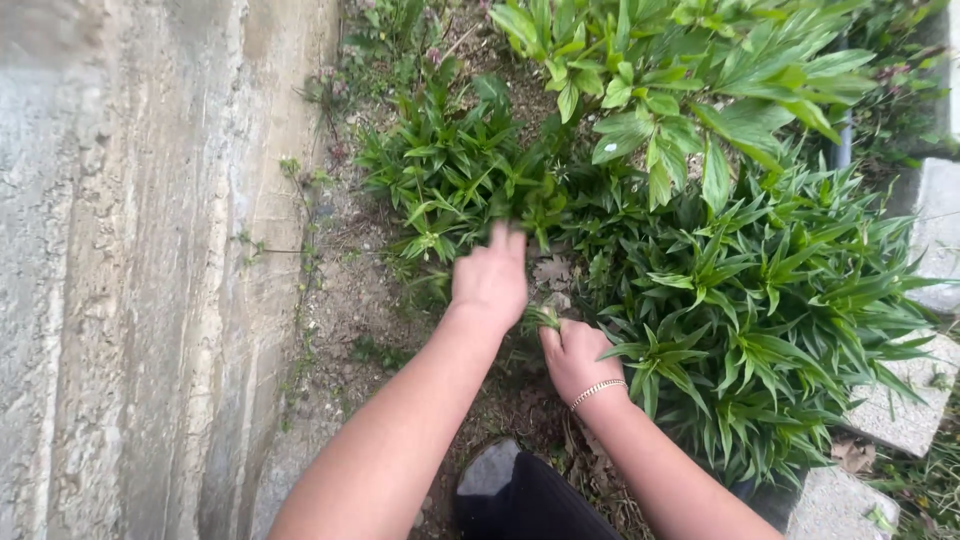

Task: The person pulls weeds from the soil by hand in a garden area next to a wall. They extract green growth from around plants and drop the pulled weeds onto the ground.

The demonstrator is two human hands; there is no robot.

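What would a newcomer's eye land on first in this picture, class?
Two bare hands at centre: the left hand reaches into the low narrow-leaved plants, while the right hand, with a bracelet at its wrist, grips a small green tuft. A tall concrete wall fills the left side.

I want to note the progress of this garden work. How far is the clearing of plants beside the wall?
Done, it seems: a strip of bare soil lies along the concrete wall. In hand: the right hand grips a small green tuft, while the left hand reaches into the low leafy plants. Left: dense green clumps on the right and scattered small weeds on the soil.
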